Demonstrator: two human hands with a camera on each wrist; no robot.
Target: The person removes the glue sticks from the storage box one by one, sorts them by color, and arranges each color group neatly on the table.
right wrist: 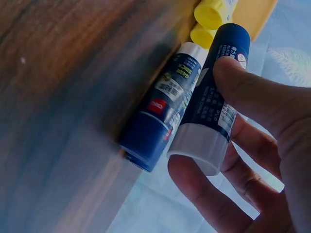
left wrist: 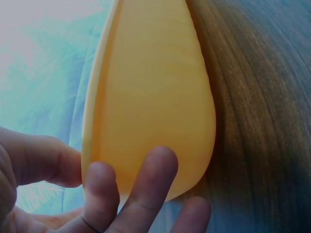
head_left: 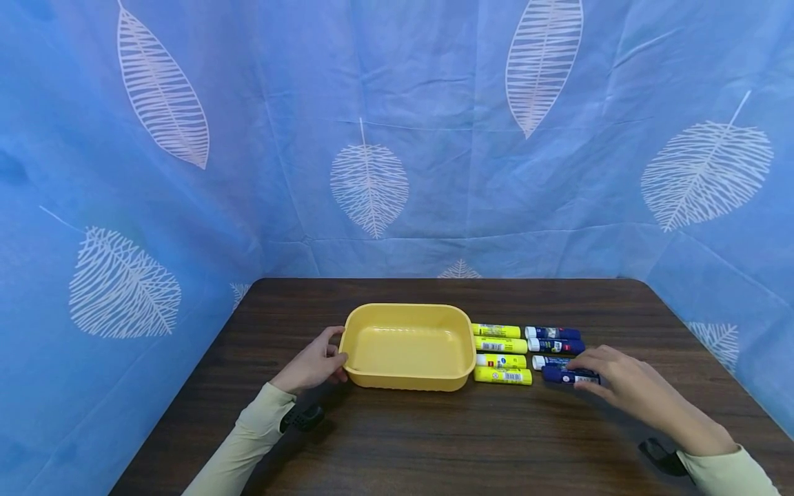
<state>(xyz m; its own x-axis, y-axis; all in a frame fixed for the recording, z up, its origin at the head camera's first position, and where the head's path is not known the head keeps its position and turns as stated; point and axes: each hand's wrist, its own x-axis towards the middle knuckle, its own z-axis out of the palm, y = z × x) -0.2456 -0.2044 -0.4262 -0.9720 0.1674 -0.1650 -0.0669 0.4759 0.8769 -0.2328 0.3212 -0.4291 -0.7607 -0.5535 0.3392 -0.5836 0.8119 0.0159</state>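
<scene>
A yellow plastic tray stands on the table, and my left hand holds it by its left end. In the left wrist view, a finger touches the rim while other bent fingers lie in front of the outer wall. My right hand pinches a dark blue glue stick with a white end, the nearest of the blue ones, its thumb along the side. Close beside it lies another blue glue stick. Several more blue glue sticks lie behind, partly covered by my fingers.
Several yellow glue sticks lie in a column between the tray's right side and the blue ones. The dark wooden table ends at a blue leaf-patterned cloth behind and at the sides.
</scene>
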